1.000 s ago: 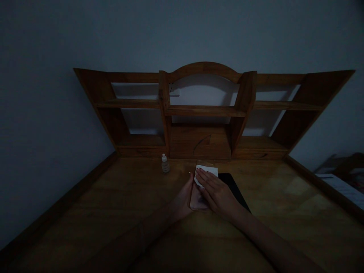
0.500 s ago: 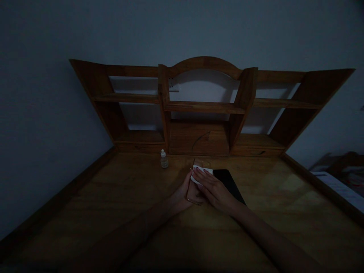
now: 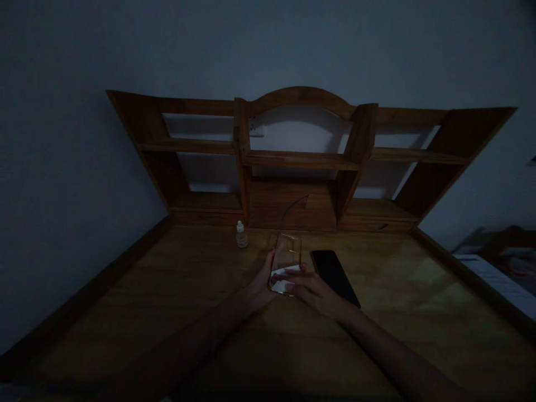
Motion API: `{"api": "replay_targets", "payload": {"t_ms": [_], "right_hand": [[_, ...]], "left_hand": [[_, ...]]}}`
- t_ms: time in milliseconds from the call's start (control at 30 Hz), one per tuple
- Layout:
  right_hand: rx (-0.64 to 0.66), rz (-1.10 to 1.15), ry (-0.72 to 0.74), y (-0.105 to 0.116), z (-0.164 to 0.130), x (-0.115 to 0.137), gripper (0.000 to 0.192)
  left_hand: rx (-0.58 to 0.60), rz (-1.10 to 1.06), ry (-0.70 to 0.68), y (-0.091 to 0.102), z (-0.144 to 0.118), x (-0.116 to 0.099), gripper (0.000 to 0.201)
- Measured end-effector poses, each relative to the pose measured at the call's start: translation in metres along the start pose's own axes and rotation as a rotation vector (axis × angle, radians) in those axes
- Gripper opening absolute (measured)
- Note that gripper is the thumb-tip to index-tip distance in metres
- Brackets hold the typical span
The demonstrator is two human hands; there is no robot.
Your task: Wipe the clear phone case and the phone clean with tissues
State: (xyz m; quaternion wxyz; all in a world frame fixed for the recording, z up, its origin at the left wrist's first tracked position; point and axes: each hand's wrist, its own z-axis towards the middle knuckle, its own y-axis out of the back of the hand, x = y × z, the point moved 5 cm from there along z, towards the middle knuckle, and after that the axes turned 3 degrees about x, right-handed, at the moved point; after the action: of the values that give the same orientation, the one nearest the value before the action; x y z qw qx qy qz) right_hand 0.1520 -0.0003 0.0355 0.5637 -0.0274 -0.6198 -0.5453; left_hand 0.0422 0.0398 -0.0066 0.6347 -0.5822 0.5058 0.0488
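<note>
My left hand (image 3: 262, 285) is closed around the left side of a clear phone case (image 3: 295, 245) with a shiny golden rim, fingers showing through it from behind. Inside the lower part of the case, my right hand (image 3: 312, 289) presses a white tissue (image 3: 281, 286) flat with its fingers. Just right of my right hand a dark smartphone (image 3: 335, 274) lies on the desk, screen up. A small clear dropper bottle (image 3: 242, 237) with a white top stands upright beyond my left hand.
The wooden desktop (image 3: 180, 290) runs back to a wooden shelf unit (image 3: 293, 162) against the wall. A socket strip (image 3: 256, 131) shows behind the shelves. Past the desk's right edge lies a white sheet-like surface (image 3: 498, 282). The room is dim.
My right hand has slid the tissue from the upper part of the case down to its lower end. The case has shifted slightly left and turned, and more of the smartphone shows.
</note>
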Motion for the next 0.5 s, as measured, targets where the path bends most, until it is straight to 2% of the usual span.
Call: {"api": "replay_targets", "payload": {"t_ms": [100, 200, 367, 500], "right_hand": [[-0.023, 0.13, -0.053, 0.004, 0.002, -0.009, 0.036], [-0.086, 0.149, -0.055, 0.008, 0.003, -0.021, 0.04], [-0.116, 0.046, -0.074, 0.012, 0.002, -0.03, 0.04], [-0.107, -0.044, -0.032, 0.013, 0.001, -0.024, 0.033]], "left_hand": [[0.01, -0.025, 0.047, 0.001, 0.001, 0.003, 0.082], [0.081, -0.1, 0.058, 0.001, 0.004, 0.005, 0.078], [0.05, -0.149, 0.047, 0.011, 0.013, 0.011, 0.073], [0.099, -0.125, 0.044, 0.014, 0.017, 0.013, 0.071]]}}
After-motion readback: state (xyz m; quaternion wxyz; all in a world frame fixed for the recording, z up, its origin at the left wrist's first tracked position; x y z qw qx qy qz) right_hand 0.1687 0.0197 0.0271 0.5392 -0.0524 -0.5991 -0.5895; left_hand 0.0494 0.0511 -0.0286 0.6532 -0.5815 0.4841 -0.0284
